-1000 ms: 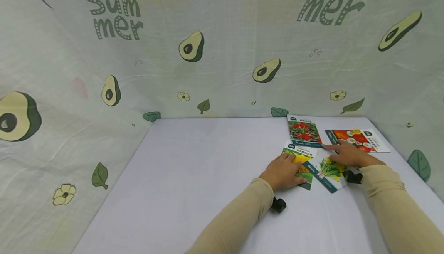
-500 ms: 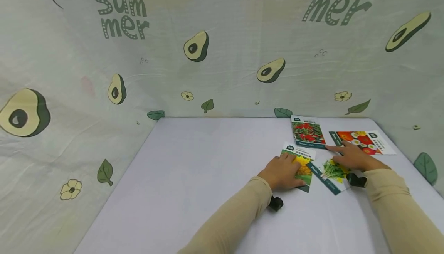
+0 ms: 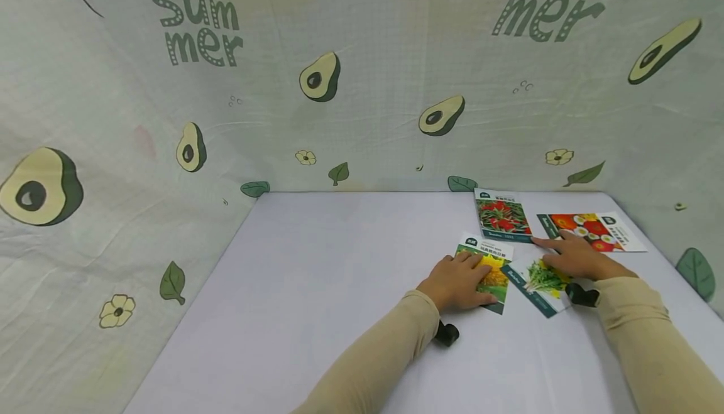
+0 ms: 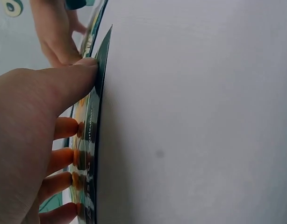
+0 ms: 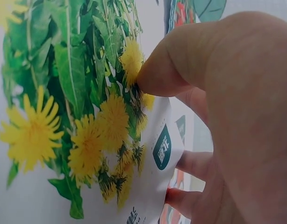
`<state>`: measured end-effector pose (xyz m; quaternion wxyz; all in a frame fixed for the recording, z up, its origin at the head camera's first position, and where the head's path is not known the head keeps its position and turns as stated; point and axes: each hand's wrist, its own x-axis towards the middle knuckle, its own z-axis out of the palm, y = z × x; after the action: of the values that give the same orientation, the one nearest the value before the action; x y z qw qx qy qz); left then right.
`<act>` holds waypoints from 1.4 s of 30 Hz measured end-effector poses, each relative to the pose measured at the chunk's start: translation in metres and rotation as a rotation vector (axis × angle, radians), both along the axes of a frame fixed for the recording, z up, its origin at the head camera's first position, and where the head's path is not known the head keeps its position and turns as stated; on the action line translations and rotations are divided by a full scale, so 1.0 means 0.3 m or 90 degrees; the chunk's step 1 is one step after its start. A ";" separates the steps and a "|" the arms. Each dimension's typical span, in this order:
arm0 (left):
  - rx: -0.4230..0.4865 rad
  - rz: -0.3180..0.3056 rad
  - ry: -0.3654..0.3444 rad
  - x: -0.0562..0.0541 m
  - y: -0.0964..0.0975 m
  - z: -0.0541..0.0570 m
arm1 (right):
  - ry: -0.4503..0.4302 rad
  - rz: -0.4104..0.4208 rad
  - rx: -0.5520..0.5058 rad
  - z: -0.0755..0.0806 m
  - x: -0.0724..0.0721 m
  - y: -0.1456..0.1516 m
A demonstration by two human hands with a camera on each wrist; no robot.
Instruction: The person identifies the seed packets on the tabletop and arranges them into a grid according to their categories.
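Note:
In the head view, my left hand [image 3: 457,283] rests on a seed packet with yellow flowers [image 3: 493,271]. The left wrist view shows its fingertips touching the packet's face and the thumb on the dark lower band [image 4: 90,154], whose edge lifts slightly off the table. My right hand [image 3: 577,257] lies over a tilted dandelion seed packet [image 3: 544,279], thumb pressing its face in the right wrist view. The right index finger points to the lower corner of a red-flower seed packet [image 3: 502,216]. Other right fingers reach over a packet with red, orange and white flowers [image 3: 594,228].
All packets lie on the right part of a white table [image 3: 339,263]. An avocado-print cloth [image 3: 373,56] hangs behind and at the sides. Small black devices [image 3: 447,335] sit at both wrists.
My left hand and the yellow-flower packet have shifted slightly left, away from the dandelion packet. My right hand stays in place against the packets. The whole head view shifted a little earlier.

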<state>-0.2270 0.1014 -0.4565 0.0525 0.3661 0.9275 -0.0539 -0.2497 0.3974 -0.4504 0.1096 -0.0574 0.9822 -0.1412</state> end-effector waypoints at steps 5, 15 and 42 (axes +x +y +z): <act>0.004 0.004 0.008 0.007 -0.009 0.000 | -0.011 -0.002 -0.005 -0.001 -0.003 -0.001; 0.010 0.012 0.019 0.025 -0.025 -0.001 | -0.009 0.007 -0.002 0.007 0.003 -0.003; 0.023 0.033 0.028 0.045 -0.126 -0.005 | -0.025 -0.032 -0.005 -0.012 0.020 -0.007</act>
<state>-0.2136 0.0635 -0.4581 0.0270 0.3415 0.9385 -0.0435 -0.2437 0.3952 -0.4540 0.1252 -0.0300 0.9805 -0.1487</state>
